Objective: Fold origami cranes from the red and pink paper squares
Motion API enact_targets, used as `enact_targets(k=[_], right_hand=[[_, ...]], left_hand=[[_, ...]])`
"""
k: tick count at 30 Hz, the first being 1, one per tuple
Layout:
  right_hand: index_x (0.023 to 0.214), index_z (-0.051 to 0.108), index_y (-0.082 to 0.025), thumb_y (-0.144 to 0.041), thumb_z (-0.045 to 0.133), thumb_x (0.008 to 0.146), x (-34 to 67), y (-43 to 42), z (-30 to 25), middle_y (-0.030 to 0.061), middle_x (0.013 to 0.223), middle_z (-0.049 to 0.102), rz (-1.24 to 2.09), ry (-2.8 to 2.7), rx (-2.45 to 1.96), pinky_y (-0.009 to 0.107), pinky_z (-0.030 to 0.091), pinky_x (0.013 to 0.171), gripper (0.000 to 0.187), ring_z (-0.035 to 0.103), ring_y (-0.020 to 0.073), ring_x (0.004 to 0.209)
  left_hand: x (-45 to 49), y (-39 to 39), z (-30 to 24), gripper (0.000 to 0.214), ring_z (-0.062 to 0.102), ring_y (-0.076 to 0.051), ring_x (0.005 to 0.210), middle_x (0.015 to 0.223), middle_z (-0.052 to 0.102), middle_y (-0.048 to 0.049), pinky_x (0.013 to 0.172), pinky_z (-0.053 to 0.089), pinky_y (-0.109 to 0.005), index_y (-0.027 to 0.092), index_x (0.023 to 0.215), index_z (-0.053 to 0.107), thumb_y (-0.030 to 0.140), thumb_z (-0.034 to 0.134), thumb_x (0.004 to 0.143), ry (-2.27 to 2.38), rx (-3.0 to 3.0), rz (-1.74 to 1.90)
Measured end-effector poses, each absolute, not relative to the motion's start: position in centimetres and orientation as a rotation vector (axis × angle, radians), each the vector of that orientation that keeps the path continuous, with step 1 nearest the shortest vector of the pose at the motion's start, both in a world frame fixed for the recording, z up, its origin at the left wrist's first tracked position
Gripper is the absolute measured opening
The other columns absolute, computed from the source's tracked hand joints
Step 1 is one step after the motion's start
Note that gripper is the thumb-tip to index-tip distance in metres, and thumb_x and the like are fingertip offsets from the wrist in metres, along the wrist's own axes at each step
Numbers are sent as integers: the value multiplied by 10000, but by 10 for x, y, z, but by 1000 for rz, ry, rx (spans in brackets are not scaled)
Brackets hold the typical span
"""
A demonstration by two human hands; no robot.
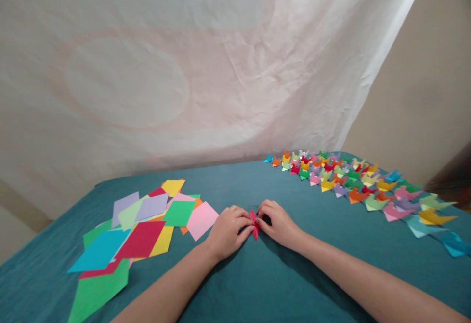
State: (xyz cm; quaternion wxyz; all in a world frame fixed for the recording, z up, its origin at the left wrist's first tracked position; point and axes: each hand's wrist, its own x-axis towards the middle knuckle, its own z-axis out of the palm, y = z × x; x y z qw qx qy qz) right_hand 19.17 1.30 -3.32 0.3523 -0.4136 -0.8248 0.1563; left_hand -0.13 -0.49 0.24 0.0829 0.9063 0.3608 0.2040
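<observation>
A small red folded paper (254,229), narrow and pointed at both ends, stands between my hands near the middle of the table. My left hand (230,229) pinches its left side between thumb and fingers. From the other side, my right hand (277,223) grips it with thumb and fingertips, the fingers curled. The fingertips hide part of the paper, so its finer folds cannot be made out.
Loose coloured paper squares, a red sheet (142,239) among them, lie overlapping at the left. Rows of small folded paper birds, including a yellow bird (436,217), stand along the right. A teal cloth (221,178) covers the table; a pale sheet (206,77) hangs behind.
</observation>
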Motion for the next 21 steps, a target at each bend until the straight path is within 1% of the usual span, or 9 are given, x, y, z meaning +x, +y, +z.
enact_targets(k=[5,8,11,13,17,21], right_hand=[[715,551,-176,-173,580,814,192,13,-33,28,805,556,409,-2139,-1087,312,414,743,103,507,167,787],[721,551,-176,-168,583,812,192,12,-33,29,806,564,403,-2138,-1086,313,420,740,97,510,169,785],[778,574,-176,-135,553,822,194,9,-31,34,822,580,374,-2158,-1069,311,427,740,64,516,171,798],[846,605,-180,-99,515,831,197,5,-29,43,864,596,316,-2212,-1039,313,429,755,122,521,173,827],[974,643,-201,-36,491,800,203,-3,-24,58,990,612,128,-2372,-920,338,416,819,285,506,197,938],[1000,646,-204,-24,503,785,204,-6,-21,50,996,627,32,-2462,-855,337,407,830,315,500,196,961]], left_hand=[[-1,-10,8,231,522,-217,946,997,632,-70,812,384,-350,188,999,642,216,432,908,1021,2851,483],[-1,-11,9,236,519,-225,954,1002,623,-83,836,382,-359,171,1037,620,159,466,860,1014,2904,419],[-1,-11,9,299,510,-237,975,1019,610,-92,857,381,-370,161,1069,600,110,510,788,1021,2935,361],[-1,-12,8,330,507,-239,982,1030,604,-95,861,383,-373,161,1086,589,95,513,771,1032,2949,343],[0,-12,7,303,507,-228,973,1016,605,-88,858,390,-370,168,1078,584,88,473,809,1042,2985,341],[-1,-11,6,262,507,-221,957,1002,600,-85,844,398,-368,162,1071,585,112,460,846,1050,3031,312]])
